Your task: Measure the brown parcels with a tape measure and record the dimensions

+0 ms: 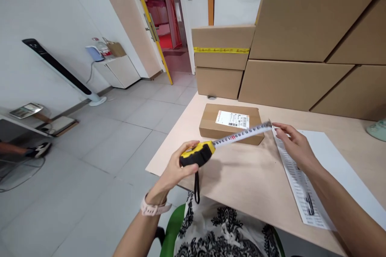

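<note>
Around tape measure [197, 155], curled left fingers [187, 144]

- Left hand [176, 164]: curled in a grip, fingers over the far side, thumb [189, 170] along the near side.
- Left forearm [137, 227]: slanting down and left from that grip.
- Right hand [297, 146]: right of the grip, slightly higher, index finger [285, 127] pointing towards it; fingertip pinch unclear.
- Right forearm [340, 196]: trailing down to the right.
</note>
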Demonstrator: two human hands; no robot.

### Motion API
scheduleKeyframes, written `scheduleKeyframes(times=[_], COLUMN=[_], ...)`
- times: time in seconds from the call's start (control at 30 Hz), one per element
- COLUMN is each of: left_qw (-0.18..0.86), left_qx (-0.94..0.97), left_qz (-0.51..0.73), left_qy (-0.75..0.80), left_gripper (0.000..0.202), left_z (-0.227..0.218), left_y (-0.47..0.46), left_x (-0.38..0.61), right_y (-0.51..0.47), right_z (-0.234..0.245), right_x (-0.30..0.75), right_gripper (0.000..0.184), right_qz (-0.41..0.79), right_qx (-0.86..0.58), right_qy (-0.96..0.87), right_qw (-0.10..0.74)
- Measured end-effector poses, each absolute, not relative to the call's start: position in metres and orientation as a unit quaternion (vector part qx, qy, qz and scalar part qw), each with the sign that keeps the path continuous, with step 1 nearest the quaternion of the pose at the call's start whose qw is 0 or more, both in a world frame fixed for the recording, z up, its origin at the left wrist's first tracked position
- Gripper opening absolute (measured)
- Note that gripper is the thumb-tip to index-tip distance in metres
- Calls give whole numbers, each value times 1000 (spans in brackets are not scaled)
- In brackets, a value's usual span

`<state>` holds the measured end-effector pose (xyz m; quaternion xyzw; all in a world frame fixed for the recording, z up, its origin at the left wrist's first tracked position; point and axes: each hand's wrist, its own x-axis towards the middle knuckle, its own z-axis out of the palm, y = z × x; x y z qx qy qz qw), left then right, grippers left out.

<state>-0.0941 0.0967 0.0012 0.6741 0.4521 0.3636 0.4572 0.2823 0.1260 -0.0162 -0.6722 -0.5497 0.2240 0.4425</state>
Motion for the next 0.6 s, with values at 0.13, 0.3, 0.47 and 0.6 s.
scheduleKeyframes(times=[0.13, 0.3, 0.47, 0.6], left_qw=[491, 521, 523, 512], left_qx=[641, 613, 620, 617], left_qz=[370, 356, 319, 312], left_qy=[460, 476, 490, 511], left_gripper=[65, 55, 36, 32], left_z=[34, 44, 40, 40], left_y=[131, 196, 238, 256], left_x=[-106, -94, -79, -67], right_y=[149, 162, 168, 174], right_z=[-15, -13, -21, -24], right_x=[282, 272, 264, 258], right_gripper=[30, 31, 38, 40], right_qz=[325, 409, 431, 424], right_qx=[-612, -565, -532, -532], right_qy=[-470, -414, -410, -414], right_qw=[547, 586, 602, 605])
